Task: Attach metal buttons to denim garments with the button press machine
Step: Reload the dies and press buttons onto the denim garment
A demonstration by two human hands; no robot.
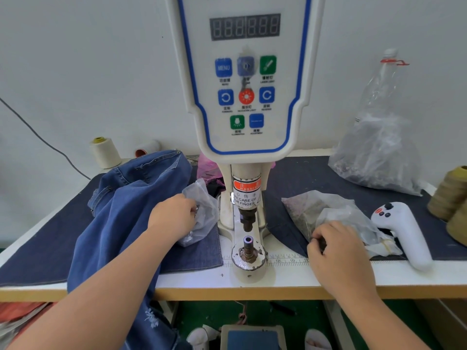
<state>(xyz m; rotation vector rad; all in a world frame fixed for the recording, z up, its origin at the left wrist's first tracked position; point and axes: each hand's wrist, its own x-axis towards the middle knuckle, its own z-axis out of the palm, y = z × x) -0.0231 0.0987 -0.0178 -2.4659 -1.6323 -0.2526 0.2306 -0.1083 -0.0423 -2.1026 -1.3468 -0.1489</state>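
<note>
Left hand [174, 215] reaching into a small clear bag [202, 213], fingers curled inside, hard to tell what is pinched. Right hand [336, 248] at the mouth of another clear bag [326, 210], fingers curled around something small and dark. Hands well apart, one on each side of the button press machine [249, 137]. Blue denim garment [121, 210] lying on the table [278, 281] at the left, hanging over the front edge. White handheld controller [401, 228] lying at the right.

Left hand [174, 214] reaching into a clear bag [202, 218] beside the button press machine [246, 122], right hand [336, 245] pinching small pieces at another bag [328, 210], denim garment [121, 210] draped over the desk [278, 281]
</note>
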